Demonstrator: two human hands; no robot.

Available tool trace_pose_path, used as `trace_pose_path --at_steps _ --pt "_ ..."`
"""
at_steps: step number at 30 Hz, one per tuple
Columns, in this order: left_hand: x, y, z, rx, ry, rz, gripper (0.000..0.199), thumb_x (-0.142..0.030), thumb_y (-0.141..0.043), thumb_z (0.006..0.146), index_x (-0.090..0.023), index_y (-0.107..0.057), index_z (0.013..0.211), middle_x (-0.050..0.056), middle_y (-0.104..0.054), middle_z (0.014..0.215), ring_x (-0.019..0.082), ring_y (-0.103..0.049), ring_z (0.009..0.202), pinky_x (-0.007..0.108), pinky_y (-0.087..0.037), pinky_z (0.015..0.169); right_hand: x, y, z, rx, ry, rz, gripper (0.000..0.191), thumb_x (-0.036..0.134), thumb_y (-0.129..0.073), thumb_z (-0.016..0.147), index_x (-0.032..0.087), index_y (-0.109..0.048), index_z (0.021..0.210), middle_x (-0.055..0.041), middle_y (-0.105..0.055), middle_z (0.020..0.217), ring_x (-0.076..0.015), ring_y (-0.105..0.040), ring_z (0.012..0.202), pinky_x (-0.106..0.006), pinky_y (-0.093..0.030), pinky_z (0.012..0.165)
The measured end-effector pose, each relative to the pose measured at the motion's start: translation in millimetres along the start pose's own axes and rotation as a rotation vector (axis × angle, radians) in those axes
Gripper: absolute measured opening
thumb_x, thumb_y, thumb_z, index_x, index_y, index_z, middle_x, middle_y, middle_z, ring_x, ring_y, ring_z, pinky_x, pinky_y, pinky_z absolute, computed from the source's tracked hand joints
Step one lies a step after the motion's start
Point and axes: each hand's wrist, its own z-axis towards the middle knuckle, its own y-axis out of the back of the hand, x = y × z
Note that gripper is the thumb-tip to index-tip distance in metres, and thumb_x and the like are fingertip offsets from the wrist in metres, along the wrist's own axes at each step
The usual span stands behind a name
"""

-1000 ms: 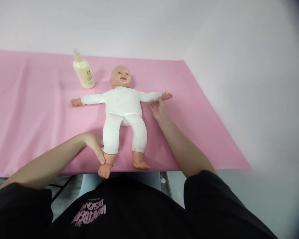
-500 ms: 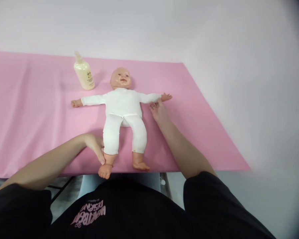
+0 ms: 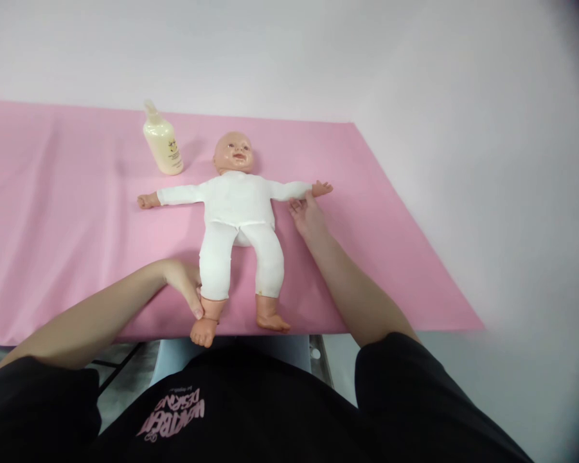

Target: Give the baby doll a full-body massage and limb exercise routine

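A bald baby doll in a white body suit lies on its back, head away from me, arms spread and feet toward me. My left hand is closed round the lower leg at the left, thumb on the ankle and fingers hidden behind the leg. At the doll's outstretched arm on the right, my right hand has its bent fingers against the forearm near the wrist; part of that grip is hidden. A pale yellow pump bottle stands beyond the arm on the left.
A pink cloth covers the table, its front edge just before my body. The doll's left-side foot reaches over that edge. White wall rises behind the table. Dark bars of a frame show below at the left.
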Motion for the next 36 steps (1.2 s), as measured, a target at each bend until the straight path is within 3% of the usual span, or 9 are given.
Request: trace_pose_path --at_steps 5,11,17,33,36 --pt "-2.5 -1.4 0.1 -0.012 0.037 -0.018 0.047 -0.046 -0.092 0.08 -0.015 -0.082 0.115 0.011 -0.083 0.115 0.027 -0.079 0.109 0.031 -0.065 0.094 -0.9 0.1 0.7 0.004 0.007 0.016 0.006 0.032 -0.061 0.103 0.028 -0.064 0.104 0.0043 -0.073 0.091 -0.0091 -0.069 0.068 -0.025 -0.066 0.079" --pt "-2.8 -1.9 0.4 -0.032 -0.015 -0.014 0.043 -0.039 -0.094 0.078 -0.016 -0.083 0.113 0.01 -0.084 0.111 0.026 -0.08 0.106 0.03 -0.066 0.091 -2.1 2.2 3.5 0.002 0.015 -0.045 0.01 0.039 -0.062 0.102 0.029 -0.063 0.102 0.0035 -0.073 0.095 -0.0106 -0.069 0.072 -0.027 -0.066 0.084" --pt "-3.2 -2.4 0.1 -0.026 0.028 -0.011 0.049 -0.046 -0.093 0.078 -0.015 -0.08 0.114 0.011 -0.083 0.115 0.028 -0.079 0.109 0.032 -0.065 0.094 -1.3 2.8 4.0 0.008 0.017 -0.056 0.009 0.037 -0.062 0.102 0.03 -0.064 0.107 0.0038 -0.074 0.096 -0.0113 -0.07 0.074 -0.029 -0.066 0.086" --pt "-7.5 -4.0 -2.0 -0.025 0.076 0.014 0.064 -0.059 -0.089 0.079 -0.008 -0.077 0.116 0.016 -0.081 0.118 0.032 -0.076 0.112 0.037 -0.065 0.097 -0.5 -1.5 -0.9 0.009 0.013 -0.005 0.009 0.032 -0.059 0.104 0.028 -0.063 0.111 0.0034 -0.073 0.094 -0.0095 -0.067 0.067 -0.023 -0.067 0.076" --pt "-4.0 -2.2 -1.5 -0.024 0.064 0.009 0.06 -0.055 -0.091 0.079 -0.009 -0.078 0.116 0.014 -0.081 0.117 0.031 -0.077 0.111 0.035 -0.065 0.095 -1.0 -0.6 -0.6 0.024 0.015 -0.02 0.011 0.034 -0.059 0.104 0.029 -0.063 0.112 0.003 -0.074 0.096 -0.0098 -0.067 0.069 -0.025 -0.065 0.082"
